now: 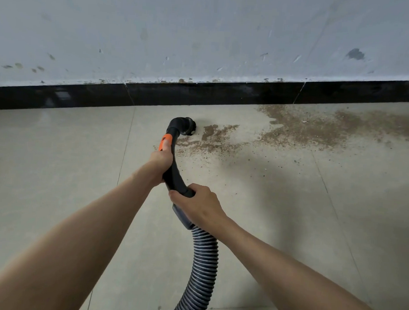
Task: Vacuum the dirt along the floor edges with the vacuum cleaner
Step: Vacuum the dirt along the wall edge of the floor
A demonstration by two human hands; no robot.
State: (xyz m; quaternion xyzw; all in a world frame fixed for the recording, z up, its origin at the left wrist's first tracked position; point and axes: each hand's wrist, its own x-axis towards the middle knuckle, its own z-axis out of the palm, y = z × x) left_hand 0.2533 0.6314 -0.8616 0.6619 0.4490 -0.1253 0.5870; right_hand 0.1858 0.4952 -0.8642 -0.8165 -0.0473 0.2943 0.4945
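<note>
Near the black skirting (201,96), my left hand (160,161) wraps the vacuum handle (174,170) and my right hand (196,205) clamps its hose end. I should sweep the brush nozzle (188,127) slowly rightward through the dirt (305,126), hugging that skirting.

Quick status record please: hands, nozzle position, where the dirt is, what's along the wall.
left hand: grips the black wand just below its orange collar
right hand: grips the wand's rear end, above the ribbed hose
brush nozzle: down at the floor, near the black skirting
dirt: brown grit right of the nozzle, along the skirting
floor left of nozzle: no grit visible
</note>
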